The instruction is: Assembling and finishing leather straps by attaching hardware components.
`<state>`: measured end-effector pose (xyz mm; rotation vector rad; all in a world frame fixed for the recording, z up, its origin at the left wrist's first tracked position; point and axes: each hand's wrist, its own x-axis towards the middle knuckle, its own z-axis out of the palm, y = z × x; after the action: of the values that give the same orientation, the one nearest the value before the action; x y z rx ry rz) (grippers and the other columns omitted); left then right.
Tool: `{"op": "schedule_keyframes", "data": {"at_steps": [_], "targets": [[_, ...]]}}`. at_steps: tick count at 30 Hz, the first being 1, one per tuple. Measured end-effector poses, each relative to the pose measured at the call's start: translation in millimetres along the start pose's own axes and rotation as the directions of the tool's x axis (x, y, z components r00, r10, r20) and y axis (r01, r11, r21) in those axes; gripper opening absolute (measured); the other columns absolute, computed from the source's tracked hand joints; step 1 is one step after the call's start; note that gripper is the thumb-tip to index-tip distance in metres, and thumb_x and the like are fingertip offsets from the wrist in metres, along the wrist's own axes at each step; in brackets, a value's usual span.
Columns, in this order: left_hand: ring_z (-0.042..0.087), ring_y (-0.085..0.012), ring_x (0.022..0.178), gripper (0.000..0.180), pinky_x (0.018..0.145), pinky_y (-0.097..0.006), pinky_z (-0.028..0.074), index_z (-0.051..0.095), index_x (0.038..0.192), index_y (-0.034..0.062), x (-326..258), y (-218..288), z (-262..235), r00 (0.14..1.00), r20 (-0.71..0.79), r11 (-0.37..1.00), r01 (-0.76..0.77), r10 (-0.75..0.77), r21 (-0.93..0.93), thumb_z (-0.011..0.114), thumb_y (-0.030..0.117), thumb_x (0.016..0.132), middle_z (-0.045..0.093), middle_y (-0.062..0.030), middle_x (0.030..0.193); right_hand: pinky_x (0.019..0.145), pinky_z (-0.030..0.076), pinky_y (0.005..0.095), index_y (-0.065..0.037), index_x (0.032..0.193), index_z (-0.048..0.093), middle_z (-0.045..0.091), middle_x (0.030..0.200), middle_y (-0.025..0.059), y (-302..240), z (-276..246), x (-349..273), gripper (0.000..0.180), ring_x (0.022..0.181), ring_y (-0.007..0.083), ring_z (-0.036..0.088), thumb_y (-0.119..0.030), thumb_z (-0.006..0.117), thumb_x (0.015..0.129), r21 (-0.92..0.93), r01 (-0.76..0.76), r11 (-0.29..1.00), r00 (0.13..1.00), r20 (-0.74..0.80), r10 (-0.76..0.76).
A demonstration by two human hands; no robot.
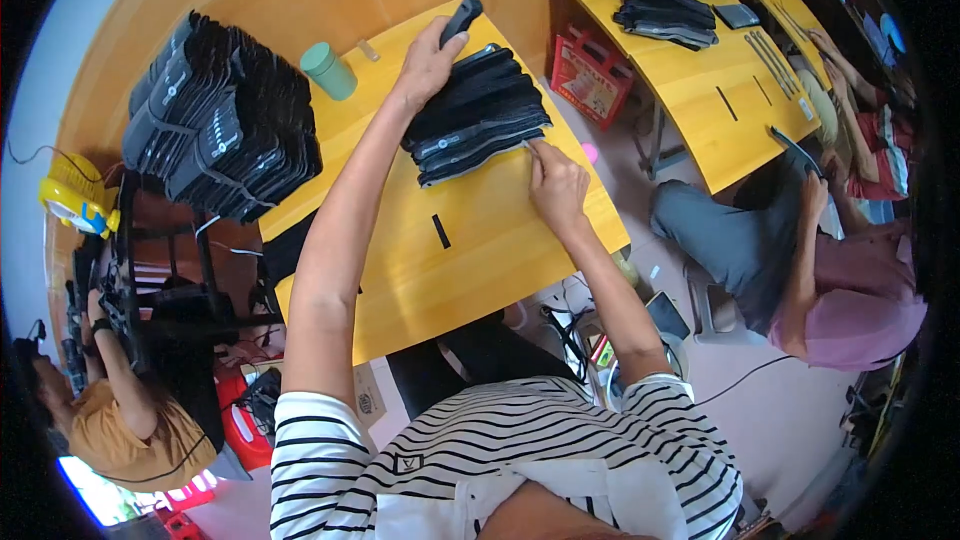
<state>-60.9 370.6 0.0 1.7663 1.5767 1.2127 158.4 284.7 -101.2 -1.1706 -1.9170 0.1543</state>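
Observation:
A stack of folded black cloth pieces, with grey edges and small pale marks, lies on the far part of the yellow table. At its far left, my left hand is closed around a dark, narrow piece whose end sticks out beyond the fingers; its exact kind is unclear. My right hand is at the stack's near right corner, with thumb and fingers pinched on the edge of a cloth piece. Most of the stack's far left side is hidden by my left hand and forearm.
Tall tied bundles of black cloth pieces stand at the left, beside a green canister. A black slot marks the tabletop. Rightward, a person sits at another yellow table; a red box stands between the tables. Another person is lower left.

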Motion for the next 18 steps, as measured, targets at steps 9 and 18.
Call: {"op": "schedule_keyframes", "data": {"at_steps": [9, 18], "targets": [[0.05, -0.0098, 0.073, 0.031, 0.066, -0.024, 0.041, 0.056, 0.106, 0.002, -19, 13, -11, 0.999, -0.018, 0.961, -0.033, 0.03, -0.276, 0.057, 0.024, 0.085, 0.054, -0.0005, 0.078, 0.06, 0.047, 0.0424, -0.007, 0.084, 0.061, 0.059, 0.084, 0.0117, -42, 52, 125, 0.013, 0.07, 0.0331, 0.059, -0.016, 0.052, 0.081, 0.006, 0.031, 0.999, 0.999, -0.031, -0.031], [0.052, -0.0076, 0.065, 0.019, 0.061, -0.021, 0.043, 0.053, 0.101, 0.0059, -21, 73, -77, 0.897, -0.427, 0.844, -0.315, 0.116, -0.433, 0.052, 0.022, 0.089, 0.055, -0.0004, 0.073, 0.066, 0.051, 0.0399, -0.005, 0.078, 0.068, 0.062, 0.084, 0.0127, -52, 80, 132, 0.041, 0.071, 0.0313, 0.063, -0.041, 0.048, 0.084, -0.228, 0.069, 0.971, 0.967, 0.254, -0.009]]}}
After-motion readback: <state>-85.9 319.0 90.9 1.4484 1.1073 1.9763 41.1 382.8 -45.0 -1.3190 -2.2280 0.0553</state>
